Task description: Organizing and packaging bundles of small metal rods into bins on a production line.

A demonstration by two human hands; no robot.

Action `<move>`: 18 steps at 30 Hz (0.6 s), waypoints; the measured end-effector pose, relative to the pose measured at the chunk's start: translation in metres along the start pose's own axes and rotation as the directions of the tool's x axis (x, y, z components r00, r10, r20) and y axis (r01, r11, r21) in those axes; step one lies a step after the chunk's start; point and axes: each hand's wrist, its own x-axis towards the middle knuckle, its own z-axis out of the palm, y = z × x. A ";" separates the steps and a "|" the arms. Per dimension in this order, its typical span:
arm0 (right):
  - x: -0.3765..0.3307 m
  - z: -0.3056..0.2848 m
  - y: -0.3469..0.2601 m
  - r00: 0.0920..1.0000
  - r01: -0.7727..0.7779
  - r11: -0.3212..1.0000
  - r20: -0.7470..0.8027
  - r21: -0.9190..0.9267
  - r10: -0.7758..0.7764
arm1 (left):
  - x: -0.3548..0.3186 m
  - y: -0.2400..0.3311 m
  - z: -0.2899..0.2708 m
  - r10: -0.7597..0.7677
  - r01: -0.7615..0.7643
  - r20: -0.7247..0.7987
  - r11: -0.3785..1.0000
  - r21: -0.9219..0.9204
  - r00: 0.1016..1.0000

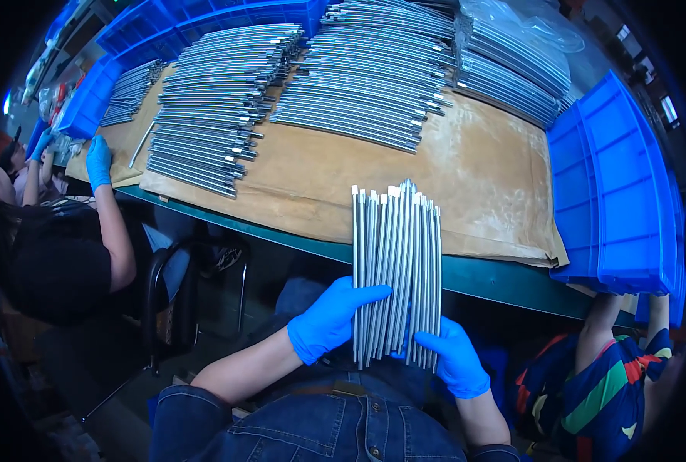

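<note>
A bundle of slim silvery metal rods (pixel 389 239) stands upright in front of my body, its upper ends overlapping the table's near edge. Some rods end in pale tips. My left hand (pixel 331 316), in a blue glove, grips the bundle from the left with the thumb laid across the front. From the lower right, my gloved right hand (pixel 452 356) is closed round the same bundle, thumb on the front. The fingers behind the rods are mostly hidden.
Brown cardboard (pixel 312 185) covers the green-edged table (pixel 497 281). Rod piles lie at the left (pixel 204 115), middle (pixel 366 85) and back right (pixel 512 65). Blue crates (pixel 608 177) stand at the right. A co-worker's gloved hand (pixel 98 160) rests at the left; another person (pixel 612 377) is at right.
</note>
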 end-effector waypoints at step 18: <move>0.006 0.006 0.002 0.998 0.053 0.998 0.039 0.041 -0.055 | -0.006 0.007 -0.005 0.013 -0.013 -0.053 1.000 -0.011 0.999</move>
